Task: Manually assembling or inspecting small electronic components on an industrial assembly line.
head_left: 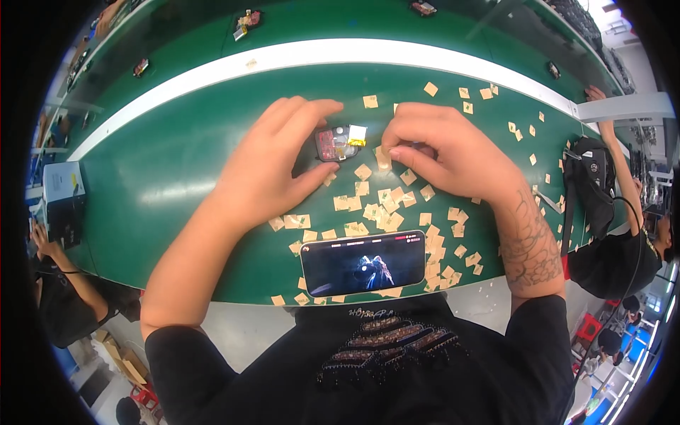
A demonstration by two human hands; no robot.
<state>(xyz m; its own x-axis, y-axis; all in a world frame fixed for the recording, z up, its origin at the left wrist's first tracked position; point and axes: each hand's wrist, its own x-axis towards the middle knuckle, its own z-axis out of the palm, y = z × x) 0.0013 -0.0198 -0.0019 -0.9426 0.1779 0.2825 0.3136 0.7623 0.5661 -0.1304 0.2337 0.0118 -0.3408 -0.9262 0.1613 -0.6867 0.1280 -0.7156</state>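
Observation:
A small electronic assembly [333, 144] lies on the green table, with a dark shell, reddish circuitry and a silver-and-yellow part at its right. My left hand [273, 152] is open around its left side. The thumb tip is by its lower edge; whether they touch I cannot tell. The index finger is stretched out above it, apart. Just right of the assembly, my right hand [446, 149] pinches a tan adhesive square [383, 160] between thumb and index finger.
Several loose tan squares [386, 218] are scattered around. A phone [363, 265] with a lit screen stands at the near edge. A black bag [593, 173] and tweezers [549, 202] are on the right, a box [64, 195] far left. Beyond the white rail [297, 57] are other assemblies. Co-workers sit on both sides.

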